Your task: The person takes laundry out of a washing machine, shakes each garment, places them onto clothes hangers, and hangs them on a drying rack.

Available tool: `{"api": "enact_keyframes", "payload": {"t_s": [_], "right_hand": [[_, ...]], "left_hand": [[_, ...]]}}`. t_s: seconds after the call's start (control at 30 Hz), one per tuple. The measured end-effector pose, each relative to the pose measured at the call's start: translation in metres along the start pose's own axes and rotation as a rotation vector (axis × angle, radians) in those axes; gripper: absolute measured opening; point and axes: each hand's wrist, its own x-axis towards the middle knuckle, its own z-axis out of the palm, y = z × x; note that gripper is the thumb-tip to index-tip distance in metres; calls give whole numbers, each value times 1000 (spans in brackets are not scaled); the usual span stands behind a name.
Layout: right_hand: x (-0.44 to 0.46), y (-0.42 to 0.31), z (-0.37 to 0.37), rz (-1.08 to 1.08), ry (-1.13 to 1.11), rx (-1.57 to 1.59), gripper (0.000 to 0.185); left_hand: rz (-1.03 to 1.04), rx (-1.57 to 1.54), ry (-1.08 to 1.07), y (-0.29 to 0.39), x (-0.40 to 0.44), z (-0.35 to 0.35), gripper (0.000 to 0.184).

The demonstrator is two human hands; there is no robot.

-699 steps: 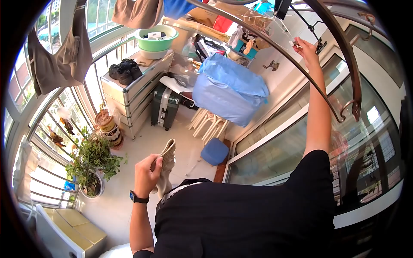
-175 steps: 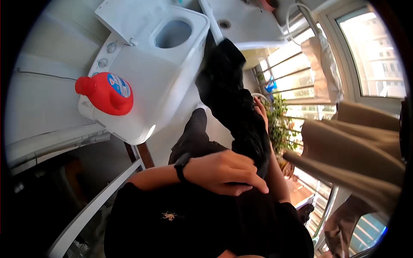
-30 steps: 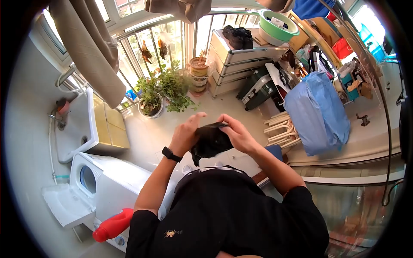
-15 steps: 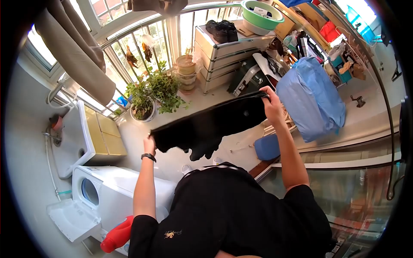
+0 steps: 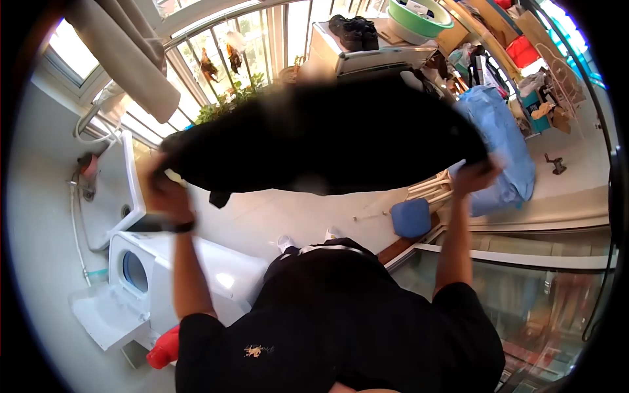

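A black garment (image 5: pixel 321 137) is stretched in the air between my hands, billowing and smeared by motion; its exact kind cannot be made out. My left hand (image 5: pixel 171 196), with a dark band on the wrist, is closed on its left end. At the opposite end, my right hand (image 5: pixel 475 177) grips the cloth near its lower corner. Both hands are blurred. Behind the cloth, the potted plant (image 5: pixel 229 105) and the drawer cabinet (image 5: pixel 367 62) are partly hidden.
To the left stand a white washing machine (image 5: pixel 196 265) with its lid open, a sink (image 5: pixel 121 196) and a red bottle (image 5: pixel 164 347). On the right are a blue bag (image 5: pixel 517 144), a blue stool seat (image 5: pixel 411 218) and a glass-topped surface (image 5: pixel 511 298). A beige curtain (image 5: pixel 124 52) hangs upper left.
The black garment has risen toward the camera and spread wider, covering more of the view. My hands have moved farther apart, the left outward, the right outward and lower in view.
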Motion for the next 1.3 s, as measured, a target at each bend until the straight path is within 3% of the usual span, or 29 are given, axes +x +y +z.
{"api": "enact_keyframes", "payload": {"t_s": [0.03,0.07,0.1,0.17,0.23,0.3,0.33,0.4,0.43,0.47,0.53,0.57,0.6,0.63,0.7,0.73,0.77,0.8,0.83,0.9,0.97,1.0,1.03,1.07,1.1,1.17,1.2,1.23,1.3], "right_hand": [[-38,-2,23,32,-239,-31,21],[-76,-4,45,54,-479,-68,23],[-114,-4,76,64,-976,-185,32],[-155,66,130,-174,-576,-10,42],[-119,106,115,206,-470,-127,37],[-47,138,107,122,-252,-47,29],[8,82,73,230,-407,-21,26],[61,56,57,-38,-107,43,20],[88,26,36,249,-178,-228,20],[92,16,26,118,23,-105,20],[96,-58,-16,-175,284,135,21],[66,-61,-4,-121,462,81,22],[19,7,40,-238,314,3,23],[-28,74,83,-360,167,-56,25],[-77,20,103,-23,-947,-263,38],[-71,8,92,-34,-1104,-207,41],[-66,83,103,-78,-669,27,42],[-46,137,90,-291,-232,-232,25],[0,119,43,123,-241,87,22],[58,8,-30,70,-7,51,21],[46,-60,-22,27,255,68,21],[9,-14,21,-69,349,84,22],[-19,-23,48,-383,247,-40,29],[-62,4,79,-224,-198,-133,31],[-105,32,109,-86,-642,-279,33],[-97,105,121,-40,-739,-203,38],[-65,158,108,-61,-462,-362,33],[-24,160,74,181,-284,-94,30],[39,40,2,211,54,70,27]], "left_hand": [[57,164,-140,-28,-46,35,14],[-110,303,-516,-62,-102,62,15],[-213,467,-920,-96,-158,88,16],[-102,264,-896,-94,-154,67,19],[-215,212,-899,-78,-118,48,19],[-207,192,-588,-54,-36,36,15],[-106,301,-605,-62,1,32,17],[-36,382,-483,-29,56,20,17],[-20,347,-374,-6,74,6,17],[-6,314,-268,16,90,-6,16],[-115,115,26,39,71,-16,14],[-227,-8,184,29,33,0,15],[-340,-129,339,15,1,17,15],[-257,8,-105,6,-24,23,16],[-68,258,-989,-9,-70,31,18],[67,381,-1406,-29,-82,52,19],[106,235,-841,-110,-115,71,23],[-87,253,-672,-96,-68,52,24],[-228,183,-527,-60,-12,20,22],[-225,167,-342,19,60,-31,12],[-211,14,-20,29,41,-10,13],[-235,-151,180,1,-7,31,16],[-426,-333,-91,-77,-99,92,20],[-176,256,-798,-80,-137,111,34],[-134,226,-924,-86,-178,117,25],[-156,189,-766,-90,-124,100,21],[-164,168,-688,-91,-96,91,21],[-276,125,-441,-69,-42,63,25],[-264,-59,-268,1,45,1,21]]}}
